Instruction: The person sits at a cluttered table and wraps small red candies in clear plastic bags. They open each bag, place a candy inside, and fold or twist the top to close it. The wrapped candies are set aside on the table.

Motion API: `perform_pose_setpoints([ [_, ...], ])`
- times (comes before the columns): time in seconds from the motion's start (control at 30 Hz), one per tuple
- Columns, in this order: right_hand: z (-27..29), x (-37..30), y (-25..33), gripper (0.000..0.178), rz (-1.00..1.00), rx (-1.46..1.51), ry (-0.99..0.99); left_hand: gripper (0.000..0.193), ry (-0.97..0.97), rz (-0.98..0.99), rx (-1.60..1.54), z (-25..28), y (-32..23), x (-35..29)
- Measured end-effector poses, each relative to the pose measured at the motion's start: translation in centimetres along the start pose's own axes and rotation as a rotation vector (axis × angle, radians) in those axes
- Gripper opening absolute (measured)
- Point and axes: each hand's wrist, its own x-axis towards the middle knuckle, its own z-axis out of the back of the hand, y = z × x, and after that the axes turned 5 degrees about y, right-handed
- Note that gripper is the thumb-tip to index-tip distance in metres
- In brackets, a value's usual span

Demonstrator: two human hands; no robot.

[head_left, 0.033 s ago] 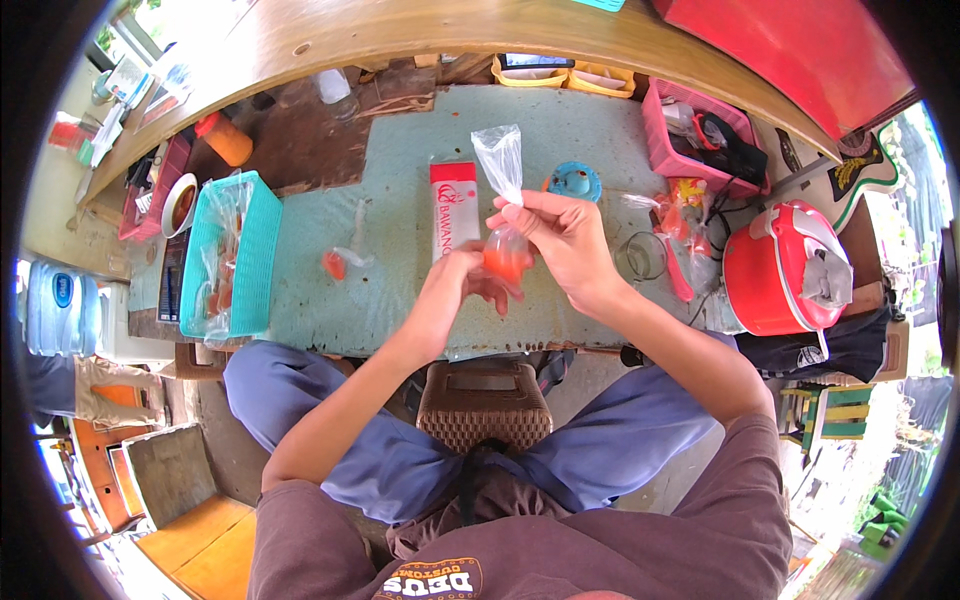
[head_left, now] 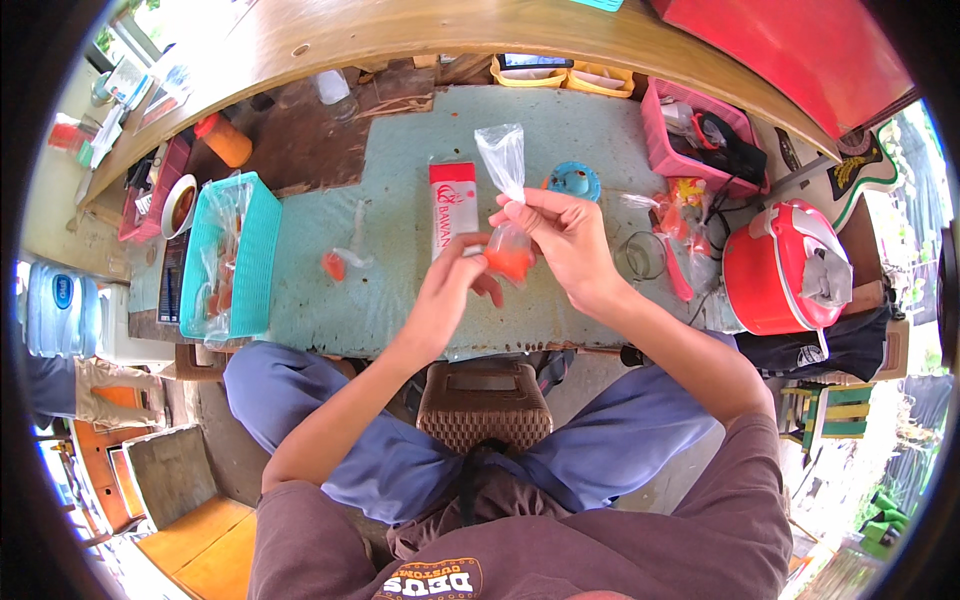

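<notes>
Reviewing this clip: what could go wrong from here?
The right hand pinches the clear bag near its neck; if that grip slips, the red contents might spill, perhaps onto the red-and-white packet lying close by. Whether the neck is tied cannot be seen. The clear round container sits near the right forearm and could get knocked.

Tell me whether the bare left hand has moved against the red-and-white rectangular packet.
Yes, slightly left: the bare left hand now covers more of the near end of the red-and-white rectangular packet.
</notes>
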Motion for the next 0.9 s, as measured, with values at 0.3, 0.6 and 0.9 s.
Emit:
perform_pose_setpoints([
  [0.3, -0.4, 0.1, -1.2, 0.025, 0.021, 0.039, -0.053, 0.051, -0.215, -0.613, 1.134, -0.5, -0.6, -0.2],
  [0.6, -0.1, 0.4, 0.1, 0.028, -0.034, 0.061, -0.076, 0.029, 0.002, -0.093, 0.251, -0.5, 0.5, -0.2],
  [0.9, 0.9, 0.7, 0.9, 0.032, -0.057, 0.132, -0.096, 0.032, -0.154, -0.486, 0.696, -1.8, 1.2, -1.0],
])
